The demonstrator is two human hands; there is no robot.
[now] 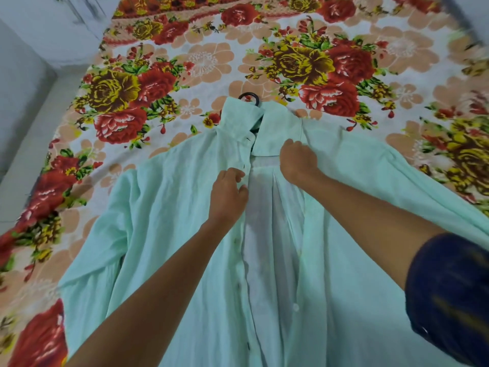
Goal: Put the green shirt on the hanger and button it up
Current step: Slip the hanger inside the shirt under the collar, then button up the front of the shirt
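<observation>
Head view showed both my hands, left [229, 193] and right [297, 161], pinching the green shirt [172, 234] plackets; aligning edges first seemed wise.

Green shirt [172, 234] as landmark: it covers the near middle of the floral bedsheet [344, 35]. Beyond its collar, open sheet. Left of it, a strip of sheet, then bed edge and wall [23, 88]. Both forearms cross above its front; black hanger hook [250, 98] pokes out past the collar.
</observation>
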